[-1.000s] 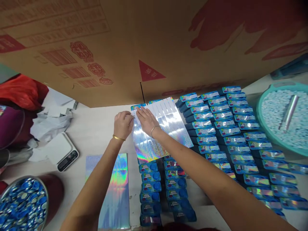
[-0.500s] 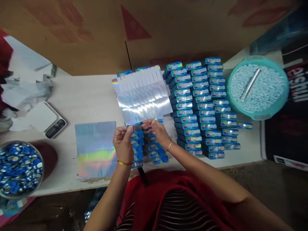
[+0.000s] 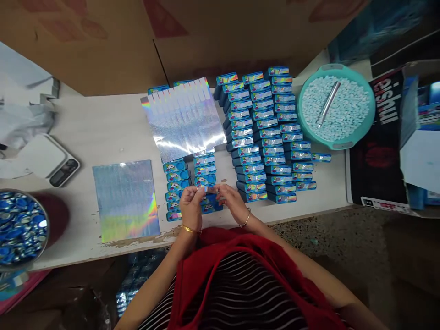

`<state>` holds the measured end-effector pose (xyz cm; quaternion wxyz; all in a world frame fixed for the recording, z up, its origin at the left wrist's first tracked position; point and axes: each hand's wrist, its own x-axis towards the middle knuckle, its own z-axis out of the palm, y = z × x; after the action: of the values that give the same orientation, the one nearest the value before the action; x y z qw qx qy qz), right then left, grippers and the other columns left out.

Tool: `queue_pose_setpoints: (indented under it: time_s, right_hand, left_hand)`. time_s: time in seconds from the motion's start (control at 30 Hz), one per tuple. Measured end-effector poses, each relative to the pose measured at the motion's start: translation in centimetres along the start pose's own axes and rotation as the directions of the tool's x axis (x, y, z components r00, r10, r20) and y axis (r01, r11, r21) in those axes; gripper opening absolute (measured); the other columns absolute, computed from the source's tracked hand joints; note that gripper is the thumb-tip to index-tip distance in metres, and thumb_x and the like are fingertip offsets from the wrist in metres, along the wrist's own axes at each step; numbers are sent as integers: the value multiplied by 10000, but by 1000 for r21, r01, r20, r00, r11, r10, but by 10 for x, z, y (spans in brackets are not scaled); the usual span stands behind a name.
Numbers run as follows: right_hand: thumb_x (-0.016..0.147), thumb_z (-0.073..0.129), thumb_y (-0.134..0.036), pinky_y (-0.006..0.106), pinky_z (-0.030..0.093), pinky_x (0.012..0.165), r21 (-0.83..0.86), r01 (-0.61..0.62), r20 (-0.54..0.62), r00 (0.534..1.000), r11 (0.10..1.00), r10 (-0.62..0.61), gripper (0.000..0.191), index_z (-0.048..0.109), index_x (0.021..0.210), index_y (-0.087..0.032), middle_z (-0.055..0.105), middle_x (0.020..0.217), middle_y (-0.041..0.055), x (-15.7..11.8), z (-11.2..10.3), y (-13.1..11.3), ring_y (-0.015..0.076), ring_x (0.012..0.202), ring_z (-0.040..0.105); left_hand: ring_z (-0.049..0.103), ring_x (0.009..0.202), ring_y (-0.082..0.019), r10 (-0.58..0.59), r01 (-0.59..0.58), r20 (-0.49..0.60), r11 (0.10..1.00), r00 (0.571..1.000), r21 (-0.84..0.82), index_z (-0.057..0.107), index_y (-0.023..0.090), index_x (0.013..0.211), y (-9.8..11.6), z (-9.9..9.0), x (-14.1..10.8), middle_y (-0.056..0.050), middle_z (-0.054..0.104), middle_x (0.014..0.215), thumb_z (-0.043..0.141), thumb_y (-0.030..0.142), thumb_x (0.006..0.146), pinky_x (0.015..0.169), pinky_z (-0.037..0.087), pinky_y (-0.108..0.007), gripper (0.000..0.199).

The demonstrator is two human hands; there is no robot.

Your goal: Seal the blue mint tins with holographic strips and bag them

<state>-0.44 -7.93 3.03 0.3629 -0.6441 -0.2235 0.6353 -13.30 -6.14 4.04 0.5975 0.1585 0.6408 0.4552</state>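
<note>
My left hand [image 3: 192, 206] pinches one end of a small shiny sticker strip [image 3: 208, 188]. The fingers of my right hand [image 3: 233, 201] are drawn together at its other end. Under and around the hands stand two columns of small blue boxes [image 3: 177, 176], some with a round blue top face. Just beyond them, a holographic sticker sheet [image 3: 185, 123] with strips along its far edge lies over part of these boxes. A second holographic sheet [image 3: 125, 199] lies flat to the left of my left hand.
Rows of blue boxes [image 3: 264, 133] stand on the right. Beyond them is a teal basin [image 3: 369, 114] of pale pellets with a silver tube [image 3: 329, 104] on top. At left are a digital scale [image 3: 51, 159] and a tub of blue caps [image 3: 22, 229]. Cardboard [image 3: 113, 55] walls the back.
Both hands have drawn back from the sheet's near edge toward my body, with the small strip between them. The sheet stays over the boxes. The camera view has shifted.
</note>
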Motion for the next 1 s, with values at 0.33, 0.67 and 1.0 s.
queue_pose_setpoints:
  time_s: [0.33,0.67,1.0]
  right_hand:
    - [848,493,-482,255,373,563,-366,261,34,963,893,-268,294,513,713,-221,512,611,-32,37,-13,-2,129,569,443]
    - [920,402,-249,298,413,726,-790,363,233,924,495,-304,180,563,852,-202,642,836,70,68,-24,-1,209,802,567]
    - [912,428,-269,327,471,780,-724,321,68,914,610,-400,325,545,1196,-162,608,858,61,58,-27,17,211,821,581]
  left_hand:
    - [570,783,-158,343,-330,32,869,939,369,581,211,712,-17,7,30,-8,595,764,681,370,721,782,461,-304,188]
    - [511,1018,-283,476,-289,94,356,874,889,650,200,798,-28,8,33,-95,559,1001,601,340,834,845,328,-417,153]
    - [495,1040,-315,448,-260,121,264,886,929,593,193,1006,-20,6,34,-128,569,1068,612,368,803,823,344,-415,269]
